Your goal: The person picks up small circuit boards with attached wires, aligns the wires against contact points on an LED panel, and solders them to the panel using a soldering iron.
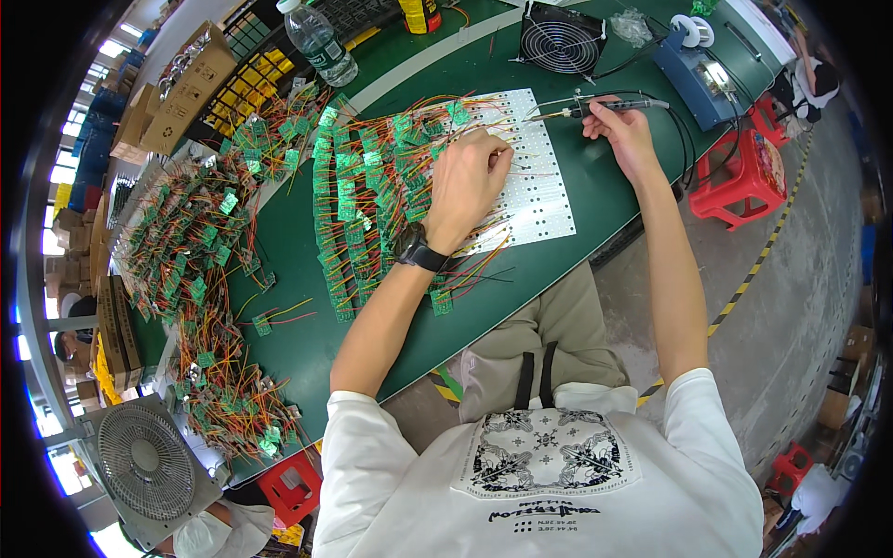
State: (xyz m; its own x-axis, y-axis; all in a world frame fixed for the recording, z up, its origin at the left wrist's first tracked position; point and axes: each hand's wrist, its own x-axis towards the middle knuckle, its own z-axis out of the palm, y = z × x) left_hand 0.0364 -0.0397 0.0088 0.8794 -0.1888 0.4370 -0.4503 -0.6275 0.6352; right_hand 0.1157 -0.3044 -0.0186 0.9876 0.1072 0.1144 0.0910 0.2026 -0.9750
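Note:
My right hand (619, 131) grips a soldering iron (569, 112) with a thin metal guide along it, its tip pointing left over the white perforated board (544, 200). Low over the same board is my left hand (468, 177), a watch on its wrist, fingers pinched together. Whatever those fingers hold is hidden. Beside and partly under that hand lie rows of small green circuit boards (347, 200), with red, yellow and black wires running onto the perforated board. One wired circuit board (262, 325) lies apart on the green table (391, 358).
A large heap of wired circuit boards (191, 242) covers the table's left side. At the back stand a water bottle (319, 45), a black fan (558, 42) and a blue machine with a reel (698, 79). Cables trail beside my right forearm. A red stool (744, 181) stands beyond the table edge.

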